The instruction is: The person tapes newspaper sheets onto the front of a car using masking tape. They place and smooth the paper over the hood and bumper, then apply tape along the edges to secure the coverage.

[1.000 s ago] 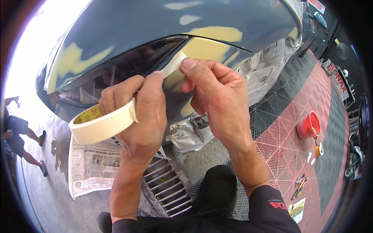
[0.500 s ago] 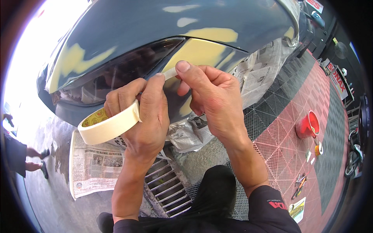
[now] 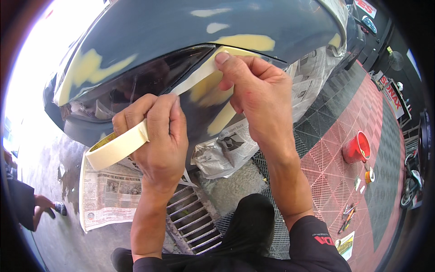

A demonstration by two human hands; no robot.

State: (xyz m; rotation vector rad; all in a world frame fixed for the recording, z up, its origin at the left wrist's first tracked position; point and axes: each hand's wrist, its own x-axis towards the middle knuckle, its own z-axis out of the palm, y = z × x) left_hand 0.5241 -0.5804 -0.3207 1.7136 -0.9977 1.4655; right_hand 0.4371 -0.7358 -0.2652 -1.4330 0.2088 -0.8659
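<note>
A roll of cream masking tape (image 3: pixel 115 150) hangs around the fingers of my left hand (image 3: pixel 158 140), which is closed on it. From there a short strip of tape (image 3: pixel 195 78) stretches up to my right hand (image 3: pixel 265 97). My right thumb and fingers pinch the strip's far end near the upper corner of the dark headlight (image 3: pixel 140 84). The strip runs beside the headlight's right edge; whether it touches the surface I cannot tell. Around it is the car's grey front panel (image 3: pixel 272 18) with pale yellow patches (image 3: pixel 244 42).
Newspaper sheets (image 3: pixel 312 86) cover the car's right side, and crumpled newspaper (image 3: pixel 226 154) hangs below the bumper. Another newspaper (image 3: pixel 106 199) lies on the floor beside a metal drain grate (image 3: pixel 195 217). A red bucket (image 3: pixel 355 148) and hand tools (image 3: pixel 348 218) stand right. Someone's legs (image 3: pixel 45 206) show left.
My right hand has moved up and right with the strip's end, and my left hand slightly left. A longer stretch of tape now shows between them. The person at left has shifted.
</note>
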